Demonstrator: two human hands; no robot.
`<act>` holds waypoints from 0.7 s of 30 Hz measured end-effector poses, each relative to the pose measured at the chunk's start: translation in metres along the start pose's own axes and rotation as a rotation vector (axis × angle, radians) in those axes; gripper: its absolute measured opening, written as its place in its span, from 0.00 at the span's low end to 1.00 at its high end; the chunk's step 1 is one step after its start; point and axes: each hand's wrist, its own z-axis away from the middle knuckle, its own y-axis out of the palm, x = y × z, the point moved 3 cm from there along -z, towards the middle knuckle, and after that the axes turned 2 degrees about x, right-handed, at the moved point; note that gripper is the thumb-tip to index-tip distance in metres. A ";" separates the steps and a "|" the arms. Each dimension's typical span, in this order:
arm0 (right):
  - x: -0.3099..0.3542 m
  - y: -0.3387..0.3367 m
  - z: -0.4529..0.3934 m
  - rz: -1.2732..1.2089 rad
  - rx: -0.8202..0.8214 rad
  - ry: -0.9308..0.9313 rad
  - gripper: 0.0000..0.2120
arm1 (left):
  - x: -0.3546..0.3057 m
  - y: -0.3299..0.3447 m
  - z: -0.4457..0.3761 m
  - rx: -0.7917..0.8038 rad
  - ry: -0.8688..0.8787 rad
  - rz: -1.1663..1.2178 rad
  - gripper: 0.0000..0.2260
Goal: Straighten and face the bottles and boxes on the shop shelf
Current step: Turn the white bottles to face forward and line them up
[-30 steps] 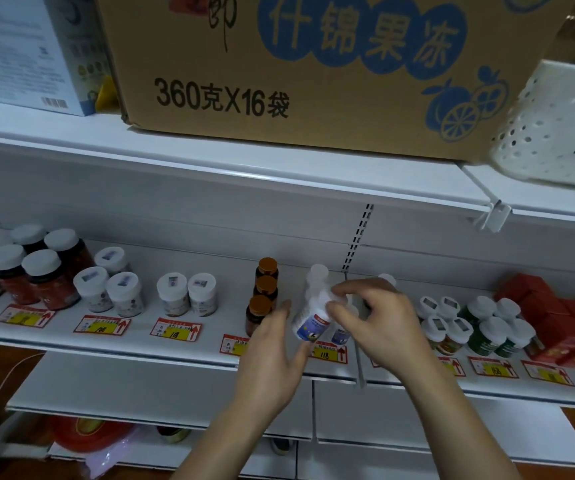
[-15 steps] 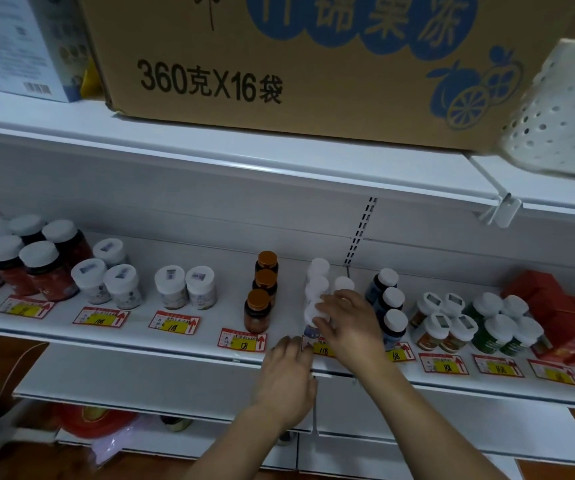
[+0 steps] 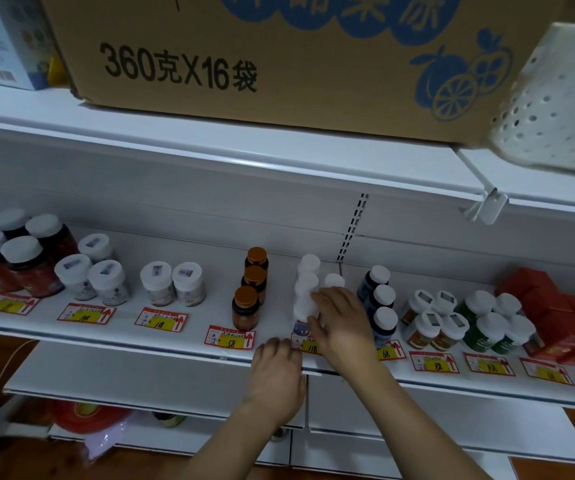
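On the white shop shelf (image 3: pixel 216 303) a row of white bottles runs front to back. My right hand (image 3: pixel 343 327) grips the front white bottle (image 3: pixel 301 311), which stands upright at the shelf's front edge, its label partly showing below my fingers. Two more white bottles (image 3: pixel 308 264) stand behind it and another (image 3: pixel 334 280) beside them. My left hand (image 3: pixel 275 372) rests on the shelf's front lip just left of that bottle, holding nothing. Three amber bottles (image 3: pixel 245 308) line up to the left, three dark blue bottles (image 3: pixel 383 322) to the right.
A large cardboard box (image 3: pixel 279 57) and a white perforated basket (image 3: pixel 556 109) sit on the upper shelf. White-lidded jars (image 3: pixel 106 280) and dark jars (image 3: pixel 26 261) stand at left, green bottles (image 3: pixel 487 327) and red boxes (image 3: pixel 556 313) at right. Price tags (image 3: pixel 230 337) line the front edge.
The white bottle, held up tilted in both hands a second ago, now stands on the shelf at the front of its row. My left hand has let go and dropped to the shelf lip.
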 end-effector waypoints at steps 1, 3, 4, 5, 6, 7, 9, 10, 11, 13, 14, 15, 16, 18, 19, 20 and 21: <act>-0.003 -0.005 0.001 -0.002 -0.025 0.013 0.16 | 0.000 0.000 -0.001 -0.009 -0.010 0.008 0.23; -0.013 -0.014 0.005 0.004 -0.060 0.062 0.17 | -0.001 0.001 -0.002 -0.027 -0.029 0.025 0.23; -0.018 -0.016 0.007 0.008 -0.065 0.093 0.17 | -0.002 0.001 -0.002 -0.033 -0.038 0.027 0.23; -0.022 -0.017 0.010 0.008 -0.061 0.117 0.17 | -0.003 0.001 -0.002 -0.036 -0.048 0.023 0.23; -0.025 -0.016 0.013 0.005 -0.052 0.124 0.16 | -0.004 0.002 -0.002 -0.037 -0.057 0.014 0.23; -0.027 -0.015 0.015 -0.001 -0.036 0.119 0.16 | -0.005 0.002 -0.003 -0.033 -0.064 0.001 0.23; -0.028 -0.013 0.017 -0.016 -0.008 0.093 0.15 | -0.007 0.004 -0.003 -0.025 -0.074 -0.019 0.23; -0.027 -0.014 0.016 -0.022 -0.002 0.075 0.14 | -0.007 0.004 -0.004 -0.025 -0.078 -0.023 0.23; -0.027 -0.015 0.014 -0.026 0.003 0.056 0.13 | -0.007 0.004 -0.004 -0.028 -0.082 -0.027 0.23; -0.025 -0.019 0.010 -0.034 0.013 0.035 0.12 | -0.007 0.002 -0.004 -0.035 -0.088 -0.030 0.22; -0.025 -0.022 0.009 -0.040 0.012 0.038 0.12 | -0.007 0.002 -0.004 -0.043 -0.090 -0.025 0.22; -0.024 -0.026 0.008 -0.047 0.009 0.049 0.12 | -0.007 0.001 -0.004 -0.053 -0.095 -0.013 0.23; -0.022 -0.032 0.007 -0.052 -0.001 0.064 0.12 | -0.007 0.001 -0.003 -0.066 -0.102 0.016 0.23; -0.018 -0.047 0.007 -0.069 -0.039 0.106 0.10 | -0.006 -0.003 -0.002 -0.130 -0.115 0.109 0.23; -0.016 -0.056 0.007 -0.097 -0.059 0.136 0.09 | -0.007 -0.006 -0.002 -0.188 -0.119 0.163 0.22; -0.014 -0.065 0.006 -0.142 -0.077 0.174 0.09 | -0.009 -0.013 -0.001 -0.257 -0.120 0.235 0.19; -0.011 -0.075 0.006 -0.194 -0.088 0.214 0.09 | -0.011 -0.021 0.000 -0.320 -0.127 0.333 0.16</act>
